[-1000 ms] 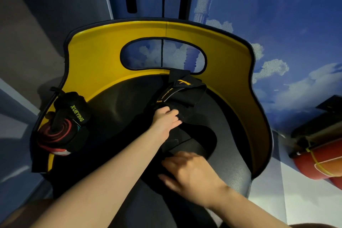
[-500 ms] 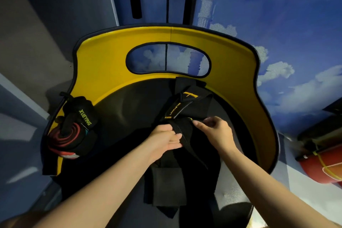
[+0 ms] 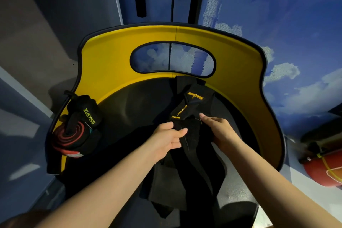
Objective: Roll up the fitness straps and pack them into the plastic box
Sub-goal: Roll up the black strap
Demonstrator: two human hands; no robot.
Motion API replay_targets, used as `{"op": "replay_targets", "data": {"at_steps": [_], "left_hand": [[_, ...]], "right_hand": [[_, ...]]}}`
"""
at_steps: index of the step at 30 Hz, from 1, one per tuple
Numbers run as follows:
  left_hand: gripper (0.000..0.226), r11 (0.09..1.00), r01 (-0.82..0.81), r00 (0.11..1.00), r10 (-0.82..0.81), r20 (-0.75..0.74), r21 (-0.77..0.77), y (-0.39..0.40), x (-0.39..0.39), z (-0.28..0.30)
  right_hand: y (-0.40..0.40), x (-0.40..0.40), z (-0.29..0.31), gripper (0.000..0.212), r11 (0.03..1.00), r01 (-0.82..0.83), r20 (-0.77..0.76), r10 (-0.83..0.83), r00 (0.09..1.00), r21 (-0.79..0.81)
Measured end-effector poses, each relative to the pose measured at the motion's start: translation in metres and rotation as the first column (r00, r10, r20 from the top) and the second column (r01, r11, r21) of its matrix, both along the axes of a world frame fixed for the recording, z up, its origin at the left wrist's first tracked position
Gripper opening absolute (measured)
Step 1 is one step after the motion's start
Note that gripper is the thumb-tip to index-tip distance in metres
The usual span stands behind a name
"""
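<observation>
Seat: a chair seat [image 3: 129, 109] with a yellow curved back is carrying the straps; no box is showing.
Black strap: a black fitness strap [image 3: 187, 153] is lying unrolled down the middle of the chair seat, its yellow-lettered end pointing toward the chair's back and its wide flat end trailing toward the front edge.
Rolled strap: a rolled strap [image 3: 75, 131], black with red coils and green lettering, is sitting at the left edge of the chair seat.
Left hand: the left hand [image 3: 166, 139] is pinching a fold of the black fitness strap between thumb and fingers.
Right hand: the right hand [image 3: 220, 129] is resting on the same strap just beside the left, fingers reaching forward; grip cannot be told.
</observation>
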State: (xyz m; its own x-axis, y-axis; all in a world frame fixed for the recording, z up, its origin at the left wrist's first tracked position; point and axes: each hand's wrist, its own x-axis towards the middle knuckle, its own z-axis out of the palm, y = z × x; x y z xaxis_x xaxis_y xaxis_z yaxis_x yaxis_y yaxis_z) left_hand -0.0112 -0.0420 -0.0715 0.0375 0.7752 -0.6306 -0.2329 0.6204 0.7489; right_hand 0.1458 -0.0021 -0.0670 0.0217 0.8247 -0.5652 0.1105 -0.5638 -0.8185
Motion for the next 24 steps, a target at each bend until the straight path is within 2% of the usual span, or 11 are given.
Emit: {"op": "replay_targets", "data": {"at_steps": [4,7,11,13,15,16,17,19,21,22,24], "left_hand": [[0.08,0.986,0.161,0.986,-0.159,-0.055,0.04,-0.012,-0.014,-0.005],[0.082,0.974,0.22,0.974,-0.217,-0.072,0.047,-0.019,-0.021,-0.006],[0.054,0.976,0.21,0.975,-0.213,0.062,0.053,-0.02,-0.031,-0.002],[0.04,0.992,0.128,0.977,-0.129,0.168,0.021,-0.017,-0.033,0.001],[0.022,0.998,0.062,0.987,-0.066,0.147,0.031,-0.015,-0.032,-0.003],[0.019,0.998,0.048,0.992,-0.051,0.117,0.035,-0.015,-0.03,-0.005],[0.018,0.998,0.044,0.996,-0.047,0.079,0.035,-0.016,-0.029,-0.007],[0.018,0.995,0.092,0.996,-0.092,0.008,0.043,-0.017,-0.028,-0.007],[0.018,0.983,0.173,0.984,-0.171,-0.051,0.057,-0.017,-0.03,-0.004],[0.021,0.975,0.213,0.975,-0.208,-0.08,0.06,-0.018,-0.032,-0.003],[0.032,0.957,0.288,0.953,-0.283,-0.112,0.04,-0.02,-0.034,-0.003]], "right_hand": [[-0.003,0.001,0.006,0.039,0.993,-0.085,-0.099,0.077,0.992,-0.078],[-0.009,-0.004,0.005,0.027,0.99,-0.143,-0.142,0.144,0.979,0.018],[-0.011,-0.012,0.01,0.016,0.985,-0.125,-0.168,0.144,0.975,0.121],[-0.012,-0.013,0.011,0.014,0.973,-0.177,-0.129,0.197,0.972,0.15],[-0.013,-0.015,0.009,0.009,0.933,-0.298,0.086,0.286,0.954,0.203],[-0.012,-0.015,0.007,0.011,0.886,-0.384,0.3,0.304,0.904,0.261],[-0.011,-0.014,0.006,0.015,0.806,-0.486,0.53,0.264,0.806,0.339],[-0.007,-0.01,0.006,0.031,0.495,-0.732,0.811,0.09,0.579,0.468],[-0.001,-0.005,0.005,0.04,0.13,-0.921,0.927,0.029,0.375,0.368],[0.002,-0.003,0.002,0.042,0.019,-0.959,0.959,0.013,0.283,0.283],[0.002,-0.006,-0.004,0.045,-0.056,-0.982,0.983,0.024,0.181,0.182]]}}
